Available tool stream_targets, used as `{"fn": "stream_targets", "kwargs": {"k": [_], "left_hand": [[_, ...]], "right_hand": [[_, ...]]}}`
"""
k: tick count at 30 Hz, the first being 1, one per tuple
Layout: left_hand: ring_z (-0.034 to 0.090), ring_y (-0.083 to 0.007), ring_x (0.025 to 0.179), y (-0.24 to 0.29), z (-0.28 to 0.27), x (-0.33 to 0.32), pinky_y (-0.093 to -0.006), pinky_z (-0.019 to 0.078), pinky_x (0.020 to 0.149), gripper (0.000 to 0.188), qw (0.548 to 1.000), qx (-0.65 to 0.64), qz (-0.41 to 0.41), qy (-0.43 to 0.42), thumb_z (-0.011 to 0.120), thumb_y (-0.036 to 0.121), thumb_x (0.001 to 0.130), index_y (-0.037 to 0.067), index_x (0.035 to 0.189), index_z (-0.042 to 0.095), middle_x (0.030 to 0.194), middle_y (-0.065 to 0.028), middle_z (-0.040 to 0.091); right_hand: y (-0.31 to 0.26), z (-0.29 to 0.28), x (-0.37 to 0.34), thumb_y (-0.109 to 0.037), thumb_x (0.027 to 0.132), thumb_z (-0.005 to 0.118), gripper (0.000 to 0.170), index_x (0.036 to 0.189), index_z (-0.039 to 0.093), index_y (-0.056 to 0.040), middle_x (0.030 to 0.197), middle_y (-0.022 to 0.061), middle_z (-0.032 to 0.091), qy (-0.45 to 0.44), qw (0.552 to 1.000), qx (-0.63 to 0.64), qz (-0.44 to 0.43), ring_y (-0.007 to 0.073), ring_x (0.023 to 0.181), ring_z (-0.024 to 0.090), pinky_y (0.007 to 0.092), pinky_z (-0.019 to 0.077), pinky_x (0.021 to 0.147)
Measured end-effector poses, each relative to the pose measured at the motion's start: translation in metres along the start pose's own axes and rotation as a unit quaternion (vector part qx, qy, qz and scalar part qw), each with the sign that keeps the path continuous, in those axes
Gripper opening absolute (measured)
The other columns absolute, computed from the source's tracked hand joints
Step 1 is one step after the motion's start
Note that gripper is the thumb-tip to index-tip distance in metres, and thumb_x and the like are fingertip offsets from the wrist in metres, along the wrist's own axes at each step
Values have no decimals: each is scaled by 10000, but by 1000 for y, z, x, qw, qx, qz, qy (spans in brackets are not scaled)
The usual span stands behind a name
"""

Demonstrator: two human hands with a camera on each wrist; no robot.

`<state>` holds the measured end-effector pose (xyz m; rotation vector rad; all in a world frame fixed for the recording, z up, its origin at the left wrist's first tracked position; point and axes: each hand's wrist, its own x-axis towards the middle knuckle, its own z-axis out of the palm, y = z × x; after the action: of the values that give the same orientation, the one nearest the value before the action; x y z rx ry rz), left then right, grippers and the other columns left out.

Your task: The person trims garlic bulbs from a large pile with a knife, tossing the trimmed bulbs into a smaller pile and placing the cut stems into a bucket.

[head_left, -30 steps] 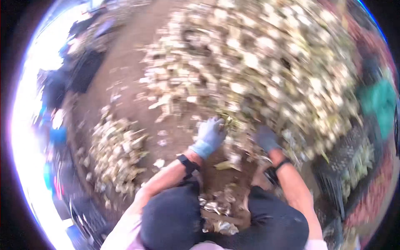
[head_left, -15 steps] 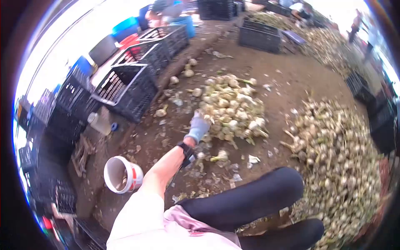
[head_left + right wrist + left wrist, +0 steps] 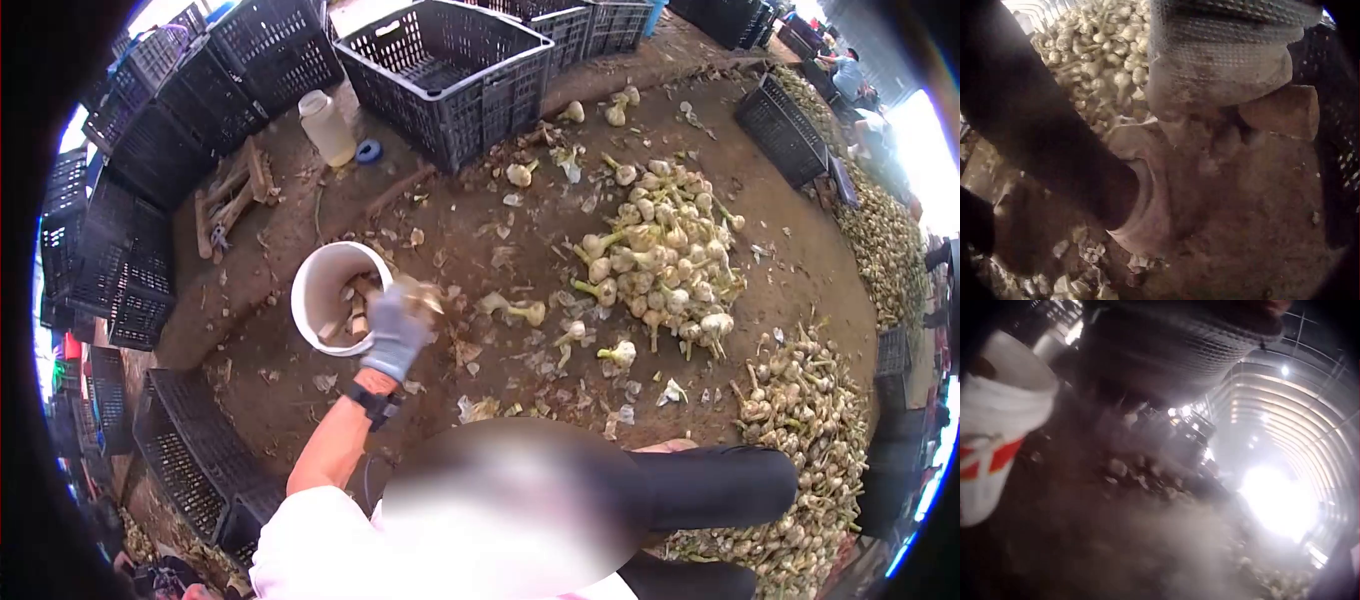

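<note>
My left hand (image 3: 397, 335), in a grey glove, is blurred at the right rim of a white bucket (image 3: 307, 315). Short wood-like pieces (image 3: 358, 318) lie inside the bucket. A tan blur (image 3: 422, 297) overlaps the left fingertips; whether they grip anything I cannot tell. In the left wrist view that glove (image 3: 1166, 350) is dark, with the red-banded bucket (image 3: 1004, 419) to its left. The right hand is hidden in the head view. In the right wrist view its soiled knit glove (image 3: 1222, 62) curls around a brown cylindrical handle (image 3: 1288, 112), whose blunt end sticks out.
A small pile of garlic (image 3: 660, 250) lies ahead on the dirt floor, and a larger garlic heap (image 3: 800, 440) at right. Black crates (image 3: 450, 80) stand at the back and left. A plastic jug (image 3: 327, 130) and wooden stool (image 3: 232, 200) are beyond the bucket.
The view has swung left from the large heap. My left hand has moved from the small garlic pile to the bucket; the right hand, visible a second ago, has left the head view.
</note>
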<state>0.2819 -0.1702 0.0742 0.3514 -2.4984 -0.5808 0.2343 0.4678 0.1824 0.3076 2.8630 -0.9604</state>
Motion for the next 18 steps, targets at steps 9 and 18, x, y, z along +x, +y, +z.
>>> {"fn": "stream_targets", "kwargs": {"k": [9,18], "left_hand": [[627,-238,857,-143,-80,-10,-325,477,770,329,939,72,-334,-47,617,218,815,-27,1034,628,957,-159,665],[581,-329,1002,-121,-33,-38,-375,454,854,496,923,-12,-303,-235,670,303,703,63,1126,570,1078,-185,614]], "right_hand": [[-18,-5,-34,-358,823,610,410,1033,567,-9,839,136,587,-6,997,73,15,166,647,524,278,421,568],[-29,-50,-83,-351,849,591,379,1030,569,-19,801,102,582,83,979,183,23,106,566,510,234,416,495]]}}
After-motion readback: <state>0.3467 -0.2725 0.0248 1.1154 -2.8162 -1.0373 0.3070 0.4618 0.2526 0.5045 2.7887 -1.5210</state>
